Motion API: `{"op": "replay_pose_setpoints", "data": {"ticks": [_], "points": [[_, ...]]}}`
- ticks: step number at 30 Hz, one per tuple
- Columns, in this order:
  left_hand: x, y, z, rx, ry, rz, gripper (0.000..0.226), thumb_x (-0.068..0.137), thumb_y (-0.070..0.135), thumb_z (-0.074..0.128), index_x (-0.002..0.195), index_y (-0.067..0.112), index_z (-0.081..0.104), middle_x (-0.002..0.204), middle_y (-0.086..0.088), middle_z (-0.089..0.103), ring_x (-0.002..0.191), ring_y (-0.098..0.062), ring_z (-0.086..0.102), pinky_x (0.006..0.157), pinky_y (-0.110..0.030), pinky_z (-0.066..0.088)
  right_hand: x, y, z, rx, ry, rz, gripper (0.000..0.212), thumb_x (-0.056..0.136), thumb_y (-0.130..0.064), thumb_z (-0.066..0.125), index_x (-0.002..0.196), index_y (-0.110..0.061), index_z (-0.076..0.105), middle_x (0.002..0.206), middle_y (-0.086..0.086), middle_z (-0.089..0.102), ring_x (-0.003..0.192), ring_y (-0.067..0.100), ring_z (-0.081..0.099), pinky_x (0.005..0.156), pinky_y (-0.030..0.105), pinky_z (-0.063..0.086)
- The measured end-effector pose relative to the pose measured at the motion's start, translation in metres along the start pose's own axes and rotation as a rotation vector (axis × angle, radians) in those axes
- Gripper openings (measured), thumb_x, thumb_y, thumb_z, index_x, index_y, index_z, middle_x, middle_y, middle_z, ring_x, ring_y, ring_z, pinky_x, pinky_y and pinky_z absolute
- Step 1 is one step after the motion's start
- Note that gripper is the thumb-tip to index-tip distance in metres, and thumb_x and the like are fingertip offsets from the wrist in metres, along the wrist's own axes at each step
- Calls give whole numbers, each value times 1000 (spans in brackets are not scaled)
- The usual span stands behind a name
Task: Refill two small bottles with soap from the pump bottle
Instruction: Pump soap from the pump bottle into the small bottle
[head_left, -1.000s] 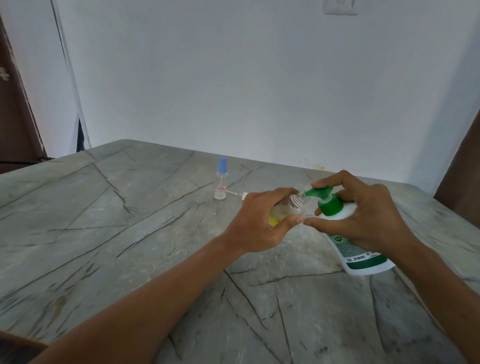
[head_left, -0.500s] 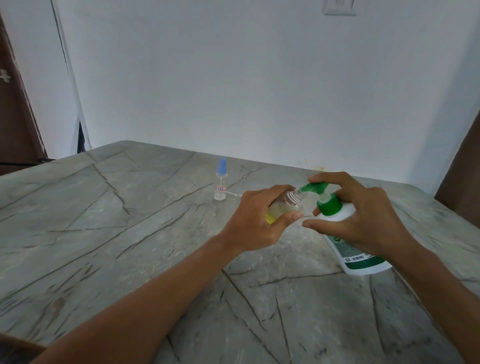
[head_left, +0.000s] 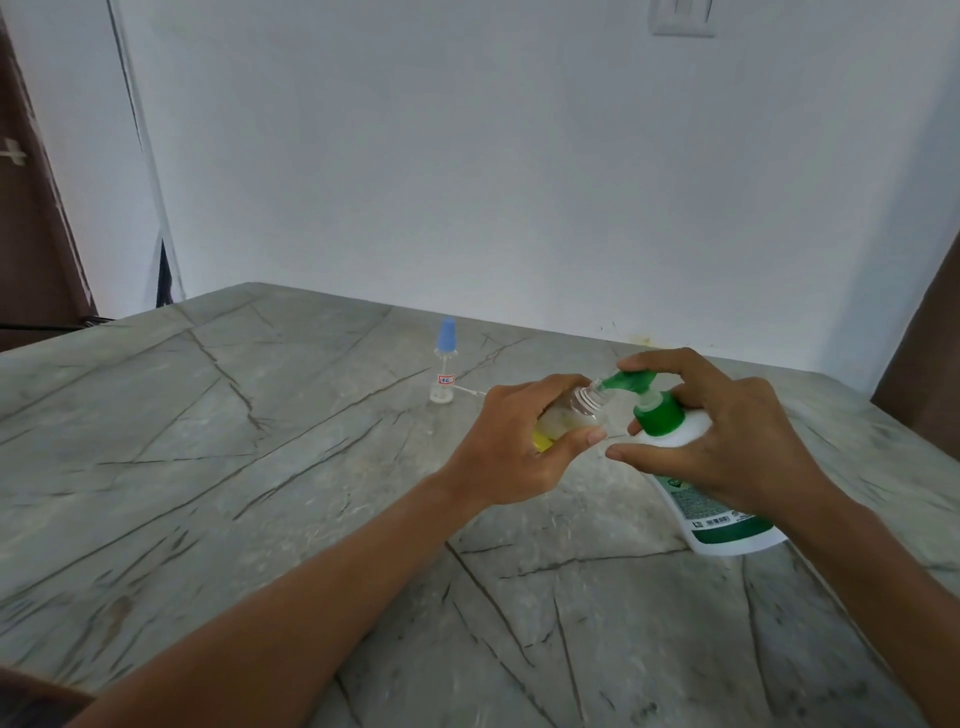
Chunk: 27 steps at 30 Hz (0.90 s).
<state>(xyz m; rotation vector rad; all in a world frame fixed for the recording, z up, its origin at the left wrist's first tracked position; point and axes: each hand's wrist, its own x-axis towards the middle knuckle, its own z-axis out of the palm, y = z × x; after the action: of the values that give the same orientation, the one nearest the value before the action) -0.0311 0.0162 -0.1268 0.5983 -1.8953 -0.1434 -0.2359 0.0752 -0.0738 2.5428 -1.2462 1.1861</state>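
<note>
Holding the small open bottle (head_left: 569, 415) tilted at centre right, the left hand (head_left: 514, 452) curls round its body; the right hand (head_left: 727, 441) grips the pump bottle (head_left: 680, 434), forefinger on its green nozzle (head_left: 631, 381). Both seem light, maybe slippery: grip the bodies. A blue-capped bottle (head_left: 445, 369) stands behind, well apart, blocking nothing.

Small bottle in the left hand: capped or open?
Open: small bottle shows bare neck threads; green pump nozzle sits at its mouth.
</note>
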Motion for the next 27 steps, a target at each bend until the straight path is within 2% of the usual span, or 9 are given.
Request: {"op": "replay_pose_setpoints", "data": {"ticks": [3,6,10,16,19,23,27], "points": [[1,-1,0,-1,8,-7,39,85,26,75,114,3,65,85,27,56,67,10,53,65,-5,35,0,-1,0,-4,-20,4,78,61,-57,79,127,-59,37,88,-32,61,83,-9,63,64,0,45],[0,1,0,-6,4,-14,39,85,27,75,114,3,65,86,18,60,68,8,54,64,-5,37,0,-1,0,-31,-31,3,70,62,-63,74,123,-59,39,90,-33,60,87,-13,61,63,1,46],[1,4,0,-16,11,-11,40,85,28,75,115,4,65,90,10,67,70,0,59,63,-12,45,1,-2,-1,-18,-15,-1,64,61,-55,79,116,-54,45,90,-37,57,79,-21,59,61,-1,44],[-1,4,1,-1,-23,-4,36,83,19,79,111,1,67,84,15,60,66,10,52,62,-3,34,-1,0,-2,43,35,-13,59,59,-44,86,110,-37,58,87,-25,68,77,-10,67,67,6,52],[-1,4,1,-3,-35,2,36,83,19,79,111,0,67,85,15,60,67,12,52,64,-2,33,-1,1,-1,38,31,-6,58,59,-46,85,109,-37,58,86,-18,71,76,-8,67,65,10,54],[0,3,1,-10,-8,-5,37,84,23,77,112,1,66,82,22,57,65,10,52,63,-4,35,0,-1,-2,-6,-7,8,67,60,-51,83,118,-46,49,87,-28,64,79,-18,62,60,0,46],[1,2,-1,-17,3,-14,40,85,26,75,115,2,66,85,21,59,67,8,55,64,-5,38,-1,-3,-2,-18,-17,19,80,60,-50,84,126,-50,41,86,-33,57,77,-26,55,61,-5,39]]}}
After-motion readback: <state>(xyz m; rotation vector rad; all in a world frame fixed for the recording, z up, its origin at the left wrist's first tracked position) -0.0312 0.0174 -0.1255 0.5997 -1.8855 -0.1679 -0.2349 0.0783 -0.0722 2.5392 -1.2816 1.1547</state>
